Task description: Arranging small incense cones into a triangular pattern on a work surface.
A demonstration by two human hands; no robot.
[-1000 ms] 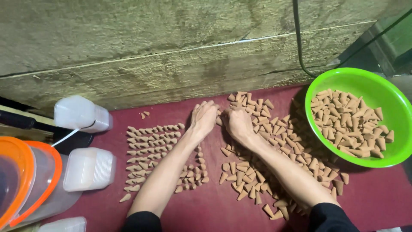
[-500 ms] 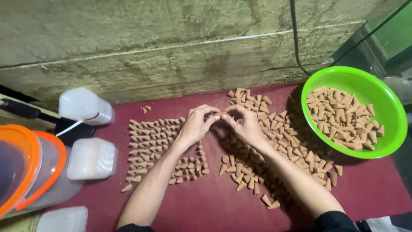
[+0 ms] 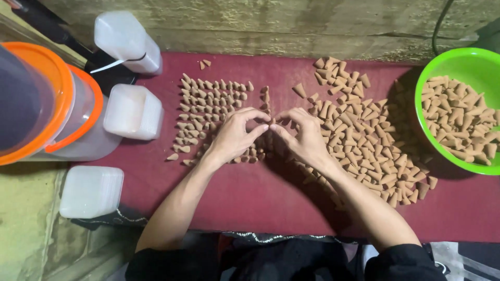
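Note:
Small tan cones lie on a dark red mat (image 3: 250, 203). On the left they stand in neat rows (image 3: 208, 112); on the right they lie in a loose heap (image 3: 359, 135). My left hand (image 3: 234, 138) rests over the right edge of the rows, thumb and forefinger pinched on a cone. My right hand (image 3: 304, 138) sits at the heap's left edge, its fingertips also pinched on a cone. The two hands' fingertips nearly touch in the gap between rows and heap.
A bright green bowl (image 3: 442, 67) holding more cones stands at the right. At the left are orange-rimmed clear tubs (image 3: 67, 114) and three translucent white containers (image 3: 133, 112). A rough concrete wall (image 3: 260, 21) borders the mat's far edge, with two stray cones (image 3: 204, 64) near it.
Both hands have drawn back from the far end of the mat toward me, along the right edge of the rows. The view has shifted closer and to the left.

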